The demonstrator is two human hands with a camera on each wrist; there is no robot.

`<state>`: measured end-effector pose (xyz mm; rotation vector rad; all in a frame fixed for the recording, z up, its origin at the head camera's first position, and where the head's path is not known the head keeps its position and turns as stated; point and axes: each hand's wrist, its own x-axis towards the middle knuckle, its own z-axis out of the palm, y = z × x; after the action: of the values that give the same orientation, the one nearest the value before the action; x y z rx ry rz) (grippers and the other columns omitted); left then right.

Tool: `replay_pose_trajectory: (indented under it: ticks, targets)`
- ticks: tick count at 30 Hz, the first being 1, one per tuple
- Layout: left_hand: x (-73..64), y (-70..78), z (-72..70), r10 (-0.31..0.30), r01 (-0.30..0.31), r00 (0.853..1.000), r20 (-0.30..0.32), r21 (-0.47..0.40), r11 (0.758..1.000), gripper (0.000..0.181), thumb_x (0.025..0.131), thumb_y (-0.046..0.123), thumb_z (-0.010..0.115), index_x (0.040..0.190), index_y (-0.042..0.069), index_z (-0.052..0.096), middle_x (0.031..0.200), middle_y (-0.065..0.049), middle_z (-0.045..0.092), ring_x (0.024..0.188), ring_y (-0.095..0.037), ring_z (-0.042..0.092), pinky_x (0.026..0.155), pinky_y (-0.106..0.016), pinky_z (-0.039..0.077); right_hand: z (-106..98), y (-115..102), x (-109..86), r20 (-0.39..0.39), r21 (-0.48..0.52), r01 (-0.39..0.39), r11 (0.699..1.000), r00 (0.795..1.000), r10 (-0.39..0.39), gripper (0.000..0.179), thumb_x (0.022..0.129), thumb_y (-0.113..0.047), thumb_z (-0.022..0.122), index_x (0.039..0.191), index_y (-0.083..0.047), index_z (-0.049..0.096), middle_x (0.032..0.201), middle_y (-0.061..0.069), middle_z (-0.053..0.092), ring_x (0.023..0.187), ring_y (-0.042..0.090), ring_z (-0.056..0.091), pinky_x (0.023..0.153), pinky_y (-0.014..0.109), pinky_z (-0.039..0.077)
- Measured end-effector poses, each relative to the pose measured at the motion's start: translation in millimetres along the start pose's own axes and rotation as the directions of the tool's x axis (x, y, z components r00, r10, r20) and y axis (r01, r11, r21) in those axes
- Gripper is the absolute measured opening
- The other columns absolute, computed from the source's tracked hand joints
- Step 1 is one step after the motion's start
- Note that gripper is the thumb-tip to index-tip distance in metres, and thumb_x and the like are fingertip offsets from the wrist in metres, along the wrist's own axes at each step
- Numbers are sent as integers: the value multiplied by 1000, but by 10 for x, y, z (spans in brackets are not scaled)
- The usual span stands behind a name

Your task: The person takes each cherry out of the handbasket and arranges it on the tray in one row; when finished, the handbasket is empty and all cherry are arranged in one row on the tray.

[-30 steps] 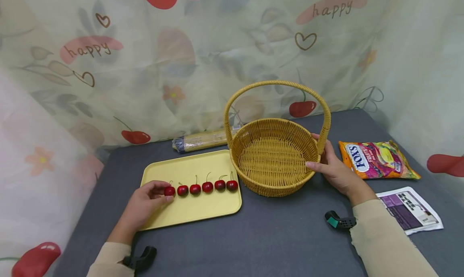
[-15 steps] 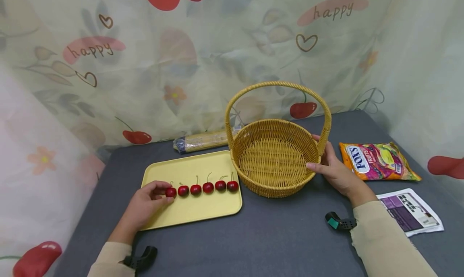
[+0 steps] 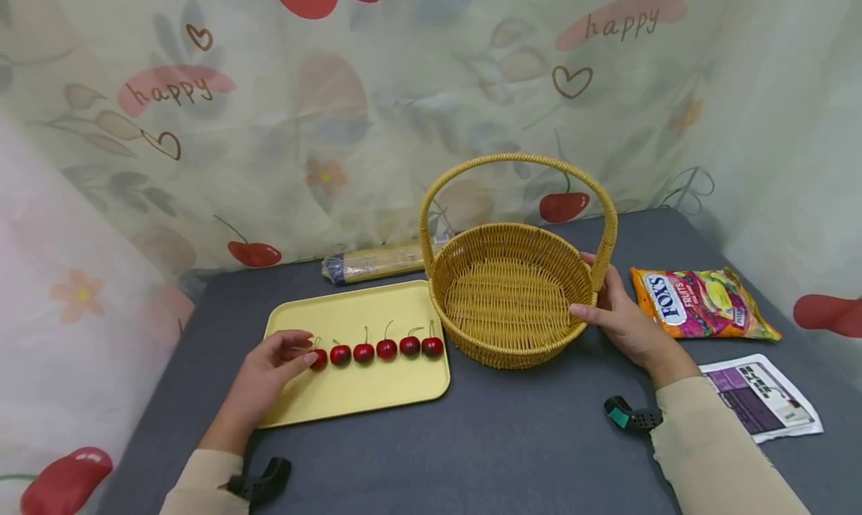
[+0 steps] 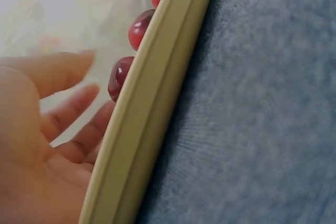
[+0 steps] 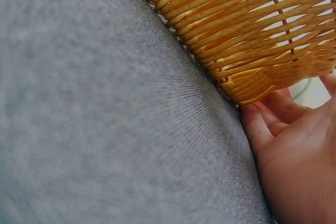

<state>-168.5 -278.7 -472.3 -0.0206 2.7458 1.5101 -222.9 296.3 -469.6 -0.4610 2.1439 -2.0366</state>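
Several dark red cherries with stems lie in a row on a yellow tray (image 3: 377, 388). At the row's left end, my left hand (image 3: 269, 373) is beside the leftmost cherry (image 3: 322, 361); thumb and fingers are spread apart. In the left wrist view a gap shows between that thumb and the nearest cherry (image 4: 119, 80), and the tray's side hides some fingertips. A round wicker basket (image 3: 508, 356) with a tall handle stands right of the tray. My right hand (image 3: 626, 324) grips its right rim by the handle's base, thumb inside, fingers outside.
Behind the tray lies a long clear-wrapped pack (image 3: 384, 262), partly hidden by the basket. To the right are a bright candy bag (image 3: 707, 302) and a purple-and-white packet (image 3: 761, 395) on the grey tabletop (image 3: 498, 448). A printed curtain (image 3: 404, 148) hangs behind.
My left thumb and fingers have parted around the leftmost cherry, and the hand has drawn slightly left. The cherries stay in their row. My right hand keeps its hold on the basket.
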Motion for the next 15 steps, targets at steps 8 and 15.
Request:
replay_pose_trajectory:
  ticks: [8,15]
  targets:
    - [10,127,-11,9,-10,999,-46,-27,1000,48,109,36,71,145,4,62,136,-16,65,114,-32,62,87,-34,56,-55,-93,-96,-151,-151,82,985,983,-105,66,111,-12,63,168,-10,30,162,20,42,139,25,46,102,19,44]
    - [-2,427,-146,74,-70,997,-13,178,981,47,109,37,70,143,5,64,137,-17,64,117,-35,62,87,-44,55,-22,-565,-225,-494,-390,247,887,757,-428,41,108,-8,69,147,-1,61,134,3,68,121,15,63,96,19,48]
